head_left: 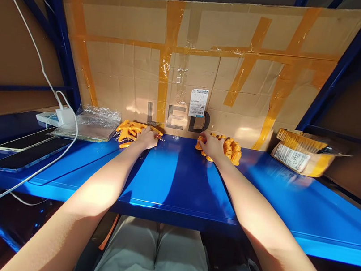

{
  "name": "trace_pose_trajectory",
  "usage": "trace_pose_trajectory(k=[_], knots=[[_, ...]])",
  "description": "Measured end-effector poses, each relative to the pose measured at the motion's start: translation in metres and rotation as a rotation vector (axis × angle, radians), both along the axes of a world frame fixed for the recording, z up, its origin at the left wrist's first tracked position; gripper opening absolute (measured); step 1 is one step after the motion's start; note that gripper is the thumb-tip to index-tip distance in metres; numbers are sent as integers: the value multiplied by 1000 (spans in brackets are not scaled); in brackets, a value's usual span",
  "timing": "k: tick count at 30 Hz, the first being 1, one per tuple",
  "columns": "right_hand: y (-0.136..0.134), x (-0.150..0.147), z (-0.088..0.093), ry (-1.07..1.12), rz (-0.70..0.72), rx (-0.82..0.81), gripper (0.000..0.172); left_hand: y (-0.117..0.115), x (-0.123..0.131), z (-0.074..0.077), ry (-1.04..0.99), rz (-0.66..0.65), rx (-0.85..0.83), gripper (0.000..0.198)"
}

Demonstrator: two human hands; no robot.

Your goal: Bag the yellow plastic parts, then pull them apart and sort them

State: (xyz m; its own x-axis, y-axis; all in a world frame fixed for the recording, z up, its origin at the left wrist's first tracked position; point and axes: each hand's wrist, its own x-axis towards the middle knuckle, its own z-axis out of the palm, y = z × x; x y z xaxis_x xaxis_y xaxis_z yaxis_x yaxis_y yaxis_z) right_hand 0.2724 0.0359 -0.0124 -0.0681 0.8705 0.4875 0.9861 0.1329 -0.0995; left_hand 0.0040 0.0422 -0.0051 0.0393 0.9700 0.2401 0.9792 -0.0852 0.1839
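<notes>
My left hand [148,138] reaches into a loose pile of small orange, curved pieces [130,130] at the back of the blue shelf. Its fingers are bent down among the pieces, and their tips are hidden. Over to the right, my right hand [212,146] rests on a cluster of orange, rounded pieces [232,150] that stand close together. The fingers curl over the cluster's left side, so I cannot make out what lies beneath them. Small metallic bits, too tiny to name, glint around the left pile.
Two phones [28,153] lie at the left beside a white charger [64,116] with a trailing cable. Near them is a clear plastic-wrapped packet [97,123]. An opened, taped carton [299,155] sits at the right. Behind everything stands a cardboard panel [125,73] between blue posts.
</notes>
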Motion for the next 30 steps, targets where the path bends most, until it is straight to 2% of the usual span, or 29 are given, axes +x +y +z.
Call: trace_pose_trajectory(k=[5,10,15,21,26,30], knots=[[-1,-5,2,-25,-49,-69,26,-1,1,0,56,19,0,48],[-8,-7,5,-177,-97,-29,27,-1,0,0,72,3,21,50],[-11,-9,7,-293,-80,-28,29,1,-2,-2,53,-14,17,48],[-12,-10,7,-311,-91,-27,34,0,0,-2,68,2,15,48],[-13,-8,8,-286,-9,81,33,-4,2,-1,58,14,22,45],[-13,-15,3,-402,130,106,36,-7,3,1,57,23,56,45]])
